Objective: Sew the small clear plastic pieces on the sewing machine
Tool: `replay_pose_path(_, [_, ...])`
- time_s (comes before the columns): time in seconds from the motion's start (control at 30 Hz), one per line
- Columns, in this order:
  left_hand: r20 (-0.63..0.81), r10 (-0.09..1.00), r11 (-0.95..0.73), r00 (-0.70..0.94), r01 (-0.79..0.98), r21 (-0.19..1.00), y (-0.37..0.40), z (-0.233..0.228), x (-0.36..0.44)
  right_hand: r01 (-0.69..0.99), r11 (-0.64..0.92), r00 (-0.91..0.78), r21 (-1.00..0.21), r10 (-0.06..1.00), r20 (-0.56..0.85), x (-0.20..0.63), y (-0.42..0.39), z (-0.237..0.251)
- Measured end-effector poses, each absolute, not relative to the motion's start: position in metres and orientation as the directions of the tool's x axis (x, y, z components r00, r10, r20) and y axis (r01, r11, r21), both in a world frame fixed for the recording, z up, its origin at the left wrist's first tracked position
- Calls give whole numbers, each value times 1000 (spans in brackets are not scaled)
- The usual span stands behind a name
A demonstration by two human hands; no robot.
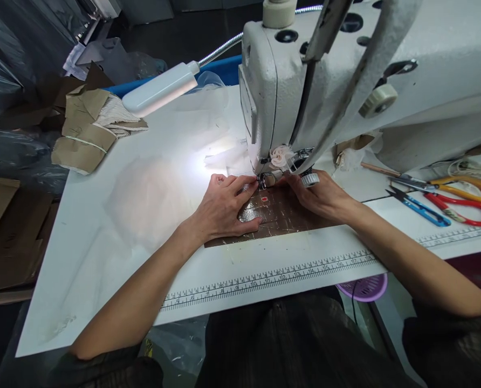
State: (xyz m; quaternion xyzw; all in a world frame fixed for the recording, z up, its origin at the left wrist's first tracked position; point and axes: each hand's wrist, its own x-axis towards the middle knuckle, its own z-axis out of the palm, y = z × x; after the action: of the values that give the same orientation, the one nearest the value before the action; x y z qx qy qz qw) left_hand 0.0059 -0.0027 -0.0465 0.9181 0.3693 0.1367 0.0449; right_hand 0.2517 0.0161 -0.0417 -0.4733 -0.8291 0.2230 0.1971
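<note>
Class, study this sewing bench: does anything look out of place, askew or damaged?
The brown paper bundle at the table's far left corner is torn open, pale cloth showing. Brown tape patches cover the bed under both hands, left hand and right hand.

Scissors [462, 195], blue thread snips [418, 208], gooseneck lamp [159, 92], brown paper bundle [87, 126], purple basket [365, 287]

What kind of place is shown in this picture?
Most likely a sewing workshop. An industrial sewing machine stands on a white table with a printed ruler, scissors lie beside it, and both hands press a brown piece at the needle.
</note>
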Motion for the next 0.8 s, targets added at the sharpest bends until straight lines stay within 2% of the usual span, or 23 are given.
replay_pose_path(0.1, [226,697,-717,681,674,178,-3,-48,6,692,398,-394,-603,907,147,252,19,-43])
replay_pose_path(0.2, [229,698,-716,679,675,179,-4,-51,6,633,387,-390,-670,907,156,256,13,-43])
replay_pose_path(0.3, [236,701,-712,672,674,197,-4,-53,5,616,304,-298,-727,944,143,258,7,-44])
replay_pose_path(0.37, [245,711,-703,660,678,215,-3,-54,4,636,278,-249,-720,957,149,257,6,-47])
replay_pose_path(0.53, [255,757,-653,601,703,281,-4,-54,4,686,338,-261,-644,941,216,255,8,-52])
replay_pose_path(0.63, [223,749,-660,624,676,328,-4,-53,7,717,337,-248,-610,941,228,254,8,-53])
replay_pose_path(0.7, [186,740,-667,646,671,323,-3,-51,9,720,345,-252,-602,938,237,253,7,-53])
replay_pose_path(0.8, [124,748,-660,652,711,242,2,-45,10,687,389,-287,-614,921,262,252,5,-54])
